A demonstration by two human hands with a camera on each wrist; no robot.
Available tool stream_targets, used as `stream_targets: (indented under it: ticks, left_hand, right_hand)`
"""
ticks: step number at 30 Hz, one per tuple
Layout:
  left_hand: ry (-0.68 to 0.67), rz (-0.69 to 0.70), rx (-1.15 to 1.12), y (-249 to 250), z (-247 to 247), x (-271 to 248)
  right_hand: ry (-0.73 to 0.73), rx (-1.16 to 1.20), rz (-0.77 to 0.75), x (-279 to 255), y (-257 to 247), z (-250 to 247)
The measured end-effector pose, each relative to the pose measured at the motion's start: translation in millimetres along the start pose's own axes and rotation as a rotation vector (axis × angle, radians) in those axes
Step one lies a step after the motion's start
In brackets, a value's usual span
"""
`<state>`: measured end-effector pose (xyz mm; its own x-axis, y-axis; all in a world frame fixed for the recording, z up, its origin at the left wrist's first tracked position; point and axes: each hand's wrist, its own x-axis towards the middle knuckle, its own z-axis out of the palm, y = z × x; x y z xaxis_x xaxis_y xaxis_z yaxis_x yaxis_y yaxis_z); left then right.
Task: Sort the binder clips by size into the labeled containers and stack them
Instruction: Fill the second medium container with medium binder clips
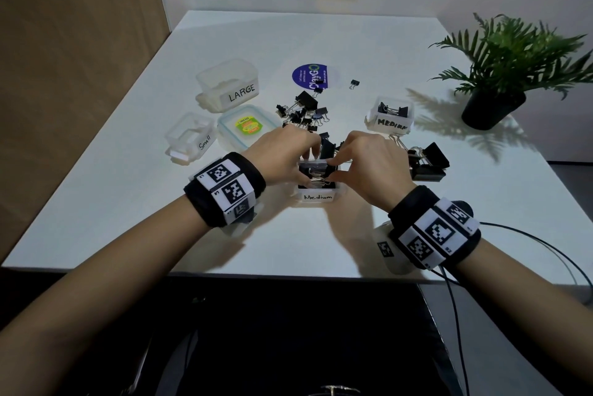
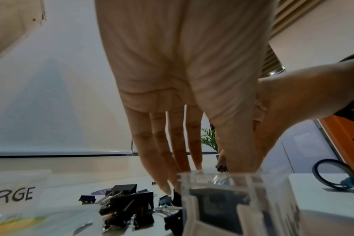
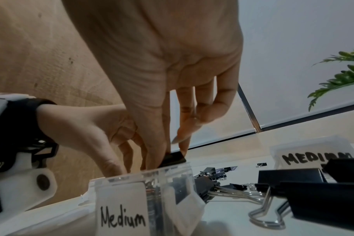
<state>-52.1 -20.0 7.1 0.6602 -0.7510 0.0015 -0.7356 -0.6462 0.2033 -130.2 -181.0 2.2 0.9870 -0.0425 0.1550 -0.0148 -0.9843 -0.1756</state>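
Note:
The near clear container labelled Medium (image 1: 317, 197) (image 3: 121, 207) stands at the table's front centre with black binder clips and their silver handles inside. My right hand (image 1: 340, 164) (image 3: 172, 153) pinches a black binder clip (image 3: 173, 159) between thumb and forefinger just above the container's rim. My left hand (image 1: 298, 164) (image 2: 172, 159) straddles the container's left wall (image 2: 184, 191), with the fingers down outside the far side and the thumb inside over the clips. A loose pile of mixed clips (image 1: 301, 113) (image 2: 127, 206) lies just behind the hands.
Large clips (image 1: 426, 161) lie to the right of the near container. A second MEDIUM container (image 1: 391, 121) holds clips at right. The LARGE (image 1: 227, 84) and Small (image 1: 189, 136) containers and a lid (image 1: 245, 127) sit at left. A potted plant (image 1: 500, 75) stands far right.

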Motion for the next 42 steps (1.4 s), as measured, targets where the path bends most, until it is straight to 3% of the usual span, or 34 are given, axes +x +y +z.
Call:
stream_targets:
  ticks: [11, 24, 42]
  left_hand:
    - [-0.037, -0.071, 0.092, 4, 10, 1]
    - [0.004, -0.034, 0.029, 0, 14, -1]
    - [0.039, -0.084, -0.045, -1, 16, 1]
  right_hand:
    - [0.010, 0.017, -0.006, -1, -2, 1]
    - [0.009, 0.047, -0.053, -2, 1, -6]
    - [0.066, 0.125, -0.134, -2, 1, -1]
